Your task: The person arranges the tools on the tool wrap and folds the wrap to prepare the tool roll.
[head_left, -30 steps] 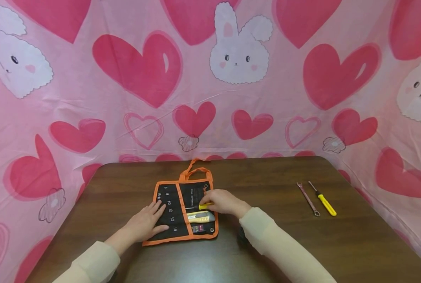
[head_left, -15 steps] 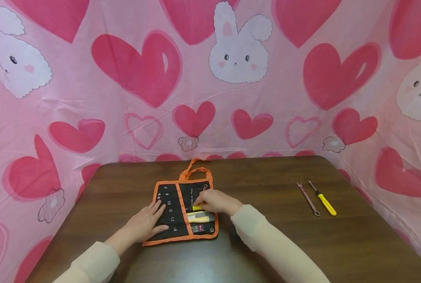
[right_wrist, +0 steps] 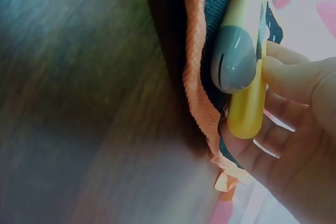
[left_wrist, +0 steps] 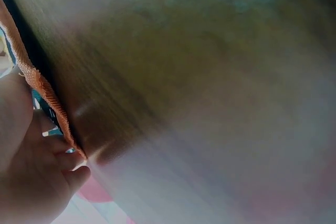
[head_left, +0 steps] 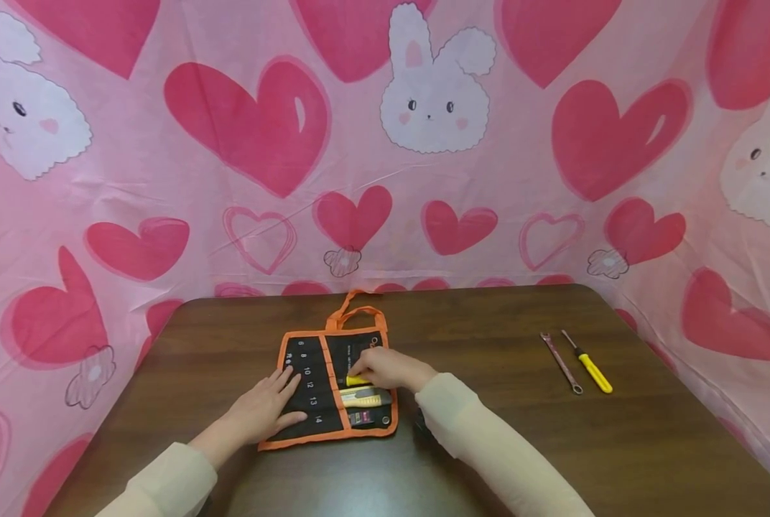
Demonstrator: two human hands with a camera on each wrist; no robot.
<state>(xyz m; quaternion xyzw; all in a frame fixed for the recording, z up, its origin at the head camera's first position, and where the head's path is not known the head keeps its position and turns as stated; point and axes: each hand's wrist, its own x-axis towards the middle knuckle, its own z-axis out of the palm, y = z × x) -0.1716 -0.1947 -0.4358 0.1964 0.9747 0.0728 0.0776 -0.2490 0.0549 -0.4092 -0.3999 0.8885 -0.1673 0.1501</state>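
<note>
A black tool pouch (head_left: 306,399) with orange edging lies spread on the table, its left panel printed with numbers. My left hand (head_left: 256,409) rests on that panel with straight fingers; the left wrist view shows this hand (left_wrist: 37,166) at the pouch's orange edge. On the other panel my right hand (head_left: 391,368) pinches the yellow handle of a screwdriver (head_left: 355,381), whose shaft is hidden in a pocket. Just beside it sits a yellow-and-grey utility knife (head_left: 367,397). In the right wrist view, thumb and fingers hold the screwdriver handle (right_wrist: 247,114) close to the knife (right_wrist: 233,59).
Below the knife, a small dark packet (head_left: 362,418) sits in the pouch. At the right of the brown table (head_left: 488,337) lie a wrench (head_left: 562,364) and another yellow-handled screwdriver (head_left: 593,370). An orange strap (head_left: 342,316) trails behind the pouch. Pink heart-print cloth (head_left: 359,165) hangs around the table.
My right hand has moved left with the screwdriver, and its shaft has slid into the pocket out of sight. The left hand stays in place on the pouch.
</note>
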